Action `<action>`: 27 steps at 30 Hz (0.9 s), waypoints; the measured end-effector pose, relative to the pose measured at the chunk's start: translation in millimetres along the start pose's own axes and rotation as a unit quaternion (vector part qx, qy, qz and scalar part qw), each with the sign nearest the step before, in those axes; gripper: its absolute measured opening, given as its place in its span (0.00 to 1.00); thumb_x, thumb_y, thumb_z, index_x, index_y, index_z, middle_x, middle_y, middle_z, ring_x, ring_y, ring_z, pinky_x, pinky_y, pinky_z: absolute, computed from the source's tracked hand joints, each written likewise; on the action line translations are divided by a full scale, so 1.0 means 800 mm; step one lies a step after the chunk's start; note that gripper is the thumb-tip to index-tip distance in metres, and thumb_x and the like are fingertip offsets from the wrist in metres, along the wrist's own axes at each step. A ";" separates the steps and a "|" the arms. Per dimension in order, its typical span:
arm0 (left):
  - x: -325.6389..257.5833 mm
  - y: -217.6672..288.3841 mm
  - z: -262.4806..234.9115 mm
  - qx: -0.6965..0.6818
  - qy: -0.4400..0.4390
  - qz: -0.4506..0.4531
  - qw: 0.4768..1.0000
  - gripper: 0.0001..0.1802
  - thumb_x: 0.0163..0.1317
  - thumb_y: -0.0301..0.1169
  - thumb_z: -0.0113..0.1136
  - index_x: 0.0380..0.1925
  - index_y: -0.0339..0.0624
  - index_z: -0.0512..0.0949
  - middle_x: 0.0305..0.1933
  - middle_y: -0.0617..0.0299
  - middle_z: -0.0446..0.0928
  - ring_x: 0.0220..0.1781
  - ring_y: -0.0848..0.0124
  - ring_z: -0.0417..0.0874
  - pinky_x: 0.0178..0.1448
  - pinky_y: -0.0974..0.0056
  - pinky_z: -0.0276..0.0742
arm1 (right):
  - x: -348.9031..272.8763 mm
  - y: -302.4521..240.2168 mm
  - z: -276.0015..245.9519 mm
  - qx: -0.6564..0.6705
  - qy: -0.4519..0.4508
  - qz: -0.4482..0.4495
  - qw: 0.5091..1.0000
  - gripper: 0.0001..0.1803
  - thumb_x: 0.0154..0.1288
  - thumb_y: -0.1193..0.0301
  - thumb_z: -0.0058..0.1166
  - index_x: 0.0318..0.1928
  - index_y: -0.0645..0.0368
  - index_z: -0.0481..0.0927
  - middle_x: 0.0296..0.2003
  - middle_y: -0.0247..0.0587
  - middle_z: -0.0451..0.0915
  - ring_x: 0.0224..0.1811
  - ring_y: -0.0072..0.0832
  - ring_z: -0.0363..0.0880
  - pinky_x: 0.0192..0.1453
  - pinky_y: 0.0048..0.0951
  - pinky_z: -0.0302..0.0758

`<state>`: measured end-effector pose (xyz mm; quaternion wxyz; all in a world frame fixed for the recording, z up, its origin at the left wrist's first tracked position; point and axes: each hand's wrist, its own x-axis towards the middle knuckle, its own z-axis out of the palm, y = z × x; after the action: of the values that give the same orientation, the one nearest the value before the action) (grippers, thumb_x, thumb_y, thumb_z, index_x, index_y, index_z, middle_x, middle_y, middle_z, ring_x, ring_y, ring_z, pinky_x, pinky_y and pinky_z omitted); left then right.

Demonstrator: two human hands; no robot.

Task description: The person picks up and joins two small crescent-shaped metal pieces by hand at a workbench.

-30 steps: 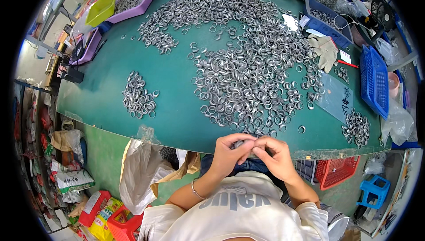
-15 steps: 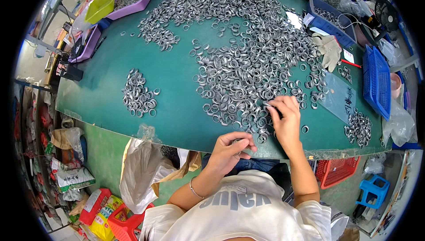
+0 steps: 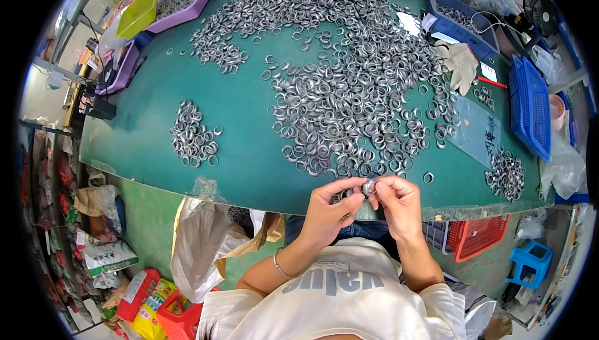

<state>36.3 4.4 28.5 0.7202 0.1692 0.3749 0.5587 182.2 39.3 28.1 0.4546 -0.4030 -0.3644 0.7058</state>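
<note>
A silver-grey metal ring [image 3: 369, 187] is pinched between the fingertips of both hands at the table's near edge. My left hand [image 3: 334, 207] is closed, with thumb and forefinger at the ring; grey metal shows inside its curled fingers, perhaps more rings, partly hidden. My right hand [image 3: 400, 202] grips the same ring from the other side, fingers bent. Just beyond both hands spreads a large heap of loose metal rings [image 3: 349, 115] on the green table [image 3: 243, 134]. One single ring [image 3: 428, 177] lies apart, right of my right hand.
A small ring pile [image 3: 194, 135] lies to the left, another pile [image 3: 505, 176] to the right. A work glove [image 3: 460, 65], blue basket [image 3: 529, 109], blue bin [image 3: 458, 24] and fan [image 3: 539, 12] stand at the right. Purple trays [image 3: 187, 6] line the far left.
My right hand has drawn back from the heap toward me and met my left hand at a ring. My left hand has shifted slightly right.
</note>
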 end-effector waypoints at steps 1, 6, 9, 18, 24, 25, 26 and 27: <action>-0.001 0.001 0.003 0.019 0.002 0.003 1.000 0.14 0.58 0.25 0.57 0.45 0.34 0.75 0.29 0.65 0.71 0.24 0.81 0.67 0.17 0.79 0.55 | -0.003 -0.001 0.003 -0.019 0.008 -0.018 1.000 0.05 0.61 0.76 0.53 0.35 0.66 0.79 0.29 0.37 0.80 0.28 0.19 0.74 0.32 0.19 0.70; -0.002 0.001 0.005 0.041 -0.009 0.006 0.999 0.14 0.57 0.25 0.58 0.44 0.33 0.75 0.26 0.64 0.70 0.21 0.82 0.66 0.17 0.79 0.56 | -0.009 -0.011 0.013 -0.345 0.028 -0.299 0.889 0.07 0.50 0.81 0.56 0.32 0.61 0.81 0.31 0.38 0.78 0.30 0.28 0.74 0.33 0.26 0.69; -0.001 -0.001 0.007 0.037 -0.013 0.000 0.999 0.12 0.57 0.25 0.57 0.42 0.33 0.75 0.25 0.63 0.71 0.22 0.81 0.66 0.17 0.78 0.57 | -0.009 -0.012 0.011 -0.517 -0.003 -0.453 0.727 0.12 0.39 0.78 0.60 0.30 0.58 0.82 0.30 0.36 0.77 0.32 0.34 0.73 0.37 0.32 0.69; 0.002 0.007 -0.005 -0.111 -0.006 -0.063 0.992 0.10 0.59 0.26 0.54 0.40 0.36 0.76 0.30 0.58 0.73 0.24 0.77 0.68 0.14 0.78 0.58 | 0.048 -0.009 0.002 -0.537 0.114 -0.321 0.772 0.06 0.47 0.75 0.61 0.27 0.60 0.77 0.23 0.39 0.74 0.28 0.34 0.70 0.35 0.32 0.65; 0.001 0.004 -0.013 -0.100 -0.002 -0.060 0.993 0.11 0.59 0.27 0.55 0.41 0.35 0.75 0.30 0.61 0.72 0.25 0.77 0.68 0.14 0.79 0.58 | 0.063 0.009 0.005 -0.543 0.120 -0.304 0.773 0.04 0.51 0.75 0.58 0.27 0.61 0.77 0.21 0.39 0.73 0.26 0.32 0.70 0.34 0.30 0.63; 0.001 0.003 -0.016 -0.094 0.003 -0.059 0.994 0.11 0.59 0.27 0.55 0.41 0.36 0.75 0.29 0.62 0.71 0.25 0.77 0.68 0.15 0.79 0.57 | 0.054 0.003 0.003 -0.405 0.122 -0.201 0.884 0.03 0.54 0.76 0.56 0.28 0.62 0.77 0.21 0.36 0.75 0.24 0.25 0.71 0.31 0.25 0.64; 0.002 0.000 -0.020 -0.089 0.009 -0.059 0.994 0.11 0.59 0.27 0.55 0.42 0.36 0.75 0.29 0.62 0.71 0.25 0.78 0.68 0.15 0.79 0.57 | 0.047 0.000 -0.002 -0.241 0.098 -0.080 0.962 0.03 0.58 0.75 0.55 0.32 0.63 0.78 0.23 0.32 0.76 0.24 0.19 0.70 0.30 0.20 0.65; 0.002 -0.002 -0.023 -0.083 0.013 -0.059 0.995 0.12 0.59 0.28 0.55 0.42 0.36 0.75 0.28 0.63 0.70 0.25 0.78 0.68 0.15 0.79 0.57 | 0.040 -0.005 -0.005 -0.105 0.073 -0.031 0.991 0.04 0.60 0.75 0.54 0.33 0.63 0.77 0.25 0.32 0.77 0.24 0.19 0.70 0.30 0.20 0.65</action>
<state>24.2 2.6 15.0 0.7583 0.0790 0.3463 0.5466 179.0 71.2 21.9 0.4570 -0.4872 -0.4146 0.6180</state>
